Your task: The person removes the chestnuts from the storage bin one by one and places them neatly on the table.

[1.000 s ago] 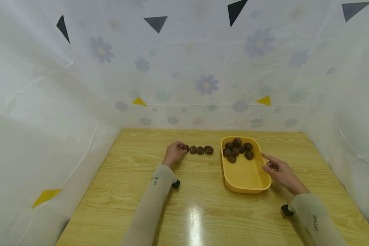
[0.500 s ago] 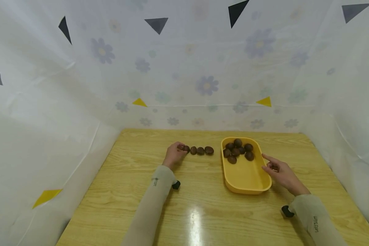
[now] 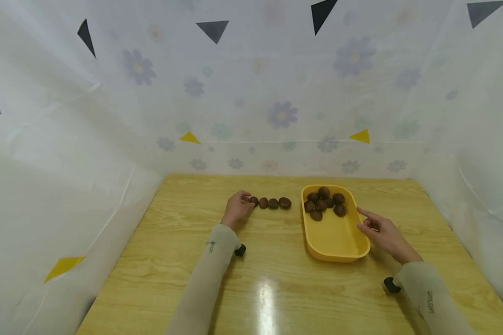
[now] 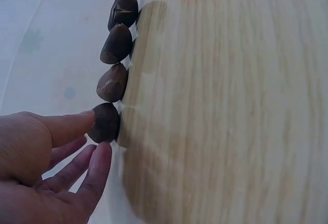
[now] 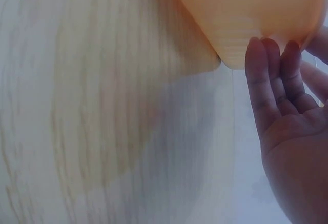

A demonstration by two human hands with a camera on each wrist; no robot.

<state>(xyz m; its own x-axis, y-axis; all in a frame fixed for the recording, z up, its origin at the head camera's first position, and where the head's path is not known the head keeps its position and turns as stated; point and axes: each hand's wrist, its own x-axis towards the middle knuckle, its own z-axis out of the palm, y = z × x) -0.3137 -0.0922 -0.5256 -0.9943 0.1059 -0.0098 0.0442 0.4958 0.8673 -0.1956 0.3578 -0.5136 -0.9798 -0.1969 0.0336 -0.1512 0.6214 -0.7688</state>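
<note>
To the left of the yellow tray (image 3: 336,237), a row of four dark nuts, chestnuts by their look, lies on the wooden desk (image 3: 142,270). The left hand (image 3: 237,209) pinches the end chestnut (image 4: 105,124), the one farthest from the tray, between thumb and fingertips. The right hand (image 3: 385,235) rests its loosely bent fingers against the tray's right side, not wrapped round it. More chestnuts (image 3: 321,205) sit inside the tray's far end.

Each nut is probably light, hard and hardly fragile, its smooth, rounded shell apt to slip or roll; opposite flanks look the surest hold. The tray seems light and fairly stiff, best held at rim and wall.

The row points towards the tray. The end chestnut looks nearly round, so its long axis is unclear; the chestnut nearest the tray (image 3: 285,203) lies lengthwise along the row. The tray's long axis runs towards the person.
</note>
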